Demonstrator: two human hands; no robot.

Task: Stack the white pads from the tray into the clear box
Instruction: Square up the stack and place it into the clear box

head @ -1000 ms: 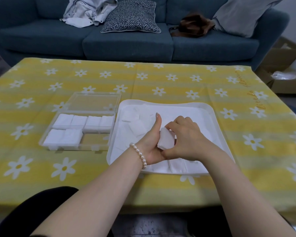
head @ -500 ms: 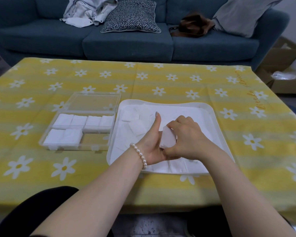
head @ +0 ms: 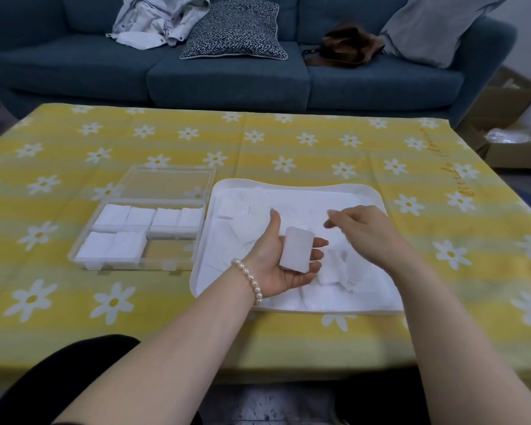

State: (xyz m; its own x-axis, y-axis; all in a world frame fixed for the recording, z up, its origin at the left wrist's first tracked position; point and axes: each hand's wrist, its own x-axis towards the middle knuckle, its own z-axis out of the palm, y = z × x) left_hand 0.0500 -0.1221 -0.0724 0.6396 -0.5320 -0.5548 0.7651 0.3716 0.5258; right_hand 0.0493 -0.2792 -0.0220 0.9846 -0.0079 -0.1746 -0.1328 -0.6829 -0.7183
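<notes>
My left hand [head: 281, 265], palm up with a pearl bracelet on the wrist, holds a small stack of white pads [head: 297, 252] over the near part of the white tray [head: 377, 191]. My right hand [head: 367, 231] hovers just to the right of the stack, fingers apart and blurred, holding nothing. Loose white pads [head: 334, 273] lie scattered in the tray. The clear box [head: 166, 179] stands left of the tray, lid open toward the back. Stacks of pads [head: 138, 216] fill most of its compartments; the near right compartment [head: 166, 251] shows the yellow cloth through it.
The table carries a yellow tablecloth with white daisies [head: 319, 142]. Behind it stands a blue sofa [head: 227, 78] with cushions, clothes and a brown bag. A cardboard box [head: 509, 130] sits on the floor at the right.
My right hand has let go of the pad stack and moved away to the right. My left hand has turned palm up and keeps the stack alone.
</notes>
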